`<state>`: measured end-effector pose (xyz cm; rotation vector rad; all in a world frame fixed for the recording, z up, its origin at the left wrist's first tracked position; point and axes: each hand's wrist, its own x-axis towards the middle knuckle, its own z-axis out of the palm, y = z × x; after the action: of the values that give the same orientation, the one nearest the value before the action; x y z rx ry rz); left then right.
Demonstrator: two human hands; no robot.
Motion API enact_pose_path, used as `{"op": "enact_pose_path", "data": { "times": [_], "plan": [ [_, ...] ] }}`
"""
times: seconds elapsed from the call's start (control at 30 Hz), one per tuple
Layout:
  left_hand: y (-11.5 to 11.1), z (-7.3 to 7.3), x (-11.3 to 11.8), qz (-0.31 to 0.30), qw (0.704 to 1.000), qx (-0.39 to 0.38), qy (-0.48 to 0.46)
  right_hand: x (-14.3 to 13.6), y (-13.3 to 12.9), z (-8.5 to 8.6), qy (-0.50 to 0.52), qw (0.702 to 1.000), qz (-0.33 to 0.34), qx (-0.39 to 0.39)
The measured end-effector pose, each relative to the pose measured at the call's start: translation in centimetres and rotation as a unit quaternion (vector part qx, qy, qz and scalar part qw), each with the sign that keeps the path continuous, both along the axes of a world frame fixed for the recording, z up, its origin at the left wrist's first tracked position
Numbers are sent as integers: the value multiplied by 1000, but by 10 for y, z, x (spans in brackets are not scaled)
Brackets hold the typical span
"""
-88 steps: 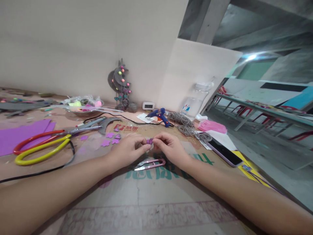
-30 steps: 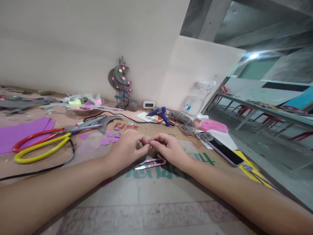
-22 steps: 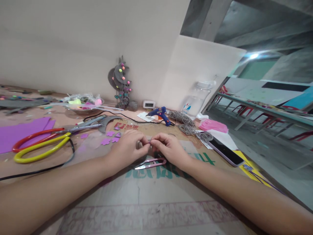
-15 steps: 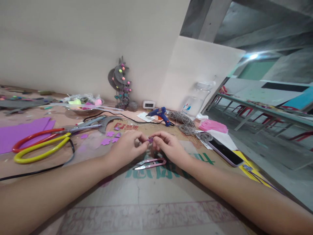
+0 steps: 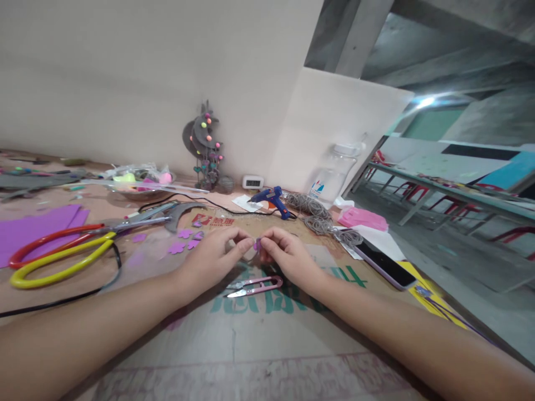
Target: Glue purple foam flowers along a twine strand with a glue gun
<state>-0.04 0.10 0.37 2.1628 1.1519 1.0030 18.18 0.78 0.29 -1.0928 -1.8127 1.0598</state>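
Observation:
A small purple foam piece [image 5: 257, 244] is pinched between the fingertips of both hands above the cardboard. My left hand [image 5: 221, 253] is closed, its thumb and forefinger meeting at the piece's left edge. My right hand [image 5: 284, 253] grips it from the right with thumb and fingers; part of the piece is hidden there. Just below the hands lie pink-handled thread snips [image 5: 257, 285], blades pointing left. Several purple foam flowers [image 5: 178, 247] rest on the cardboard beside my left hand.
Red-and-yellow-handled scissors [image 5: 62, 253] and purple sheets [image 5: 37, 231] lie left. Behind stand a blue glue gun [image 5: 273, 200], grey cord [image 5: 309, 209], a small digital clock [image 5: 253, 182], a hanging moon ornament [image 5: 204, 145] and a clear jug [image 5: 332, 175]. A phone [image 5: 382, 262] lies right.
The view has shifted slightly, so the table items sit a little lower and further left. Both hands stay at the purple piece, which now shows more upright between the fingertips.

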Motion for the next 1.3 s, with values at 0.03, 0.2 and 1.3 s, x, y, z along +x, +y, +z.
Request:
{"op": "enact_pose_path", "data": {
  "times": [0.03,0.2,1.3],
  "plan": [
    [0,0,0,1,1000,2,5,0,-1,1,-12,1000,-2,2],
    [-1,0,1,10,999,28,43,-1,-3,4,-30,999,-10,20],
    [2,-2,-1,26,999,29,6,1,0,0,-35,999,-10,29]
  ]
}}
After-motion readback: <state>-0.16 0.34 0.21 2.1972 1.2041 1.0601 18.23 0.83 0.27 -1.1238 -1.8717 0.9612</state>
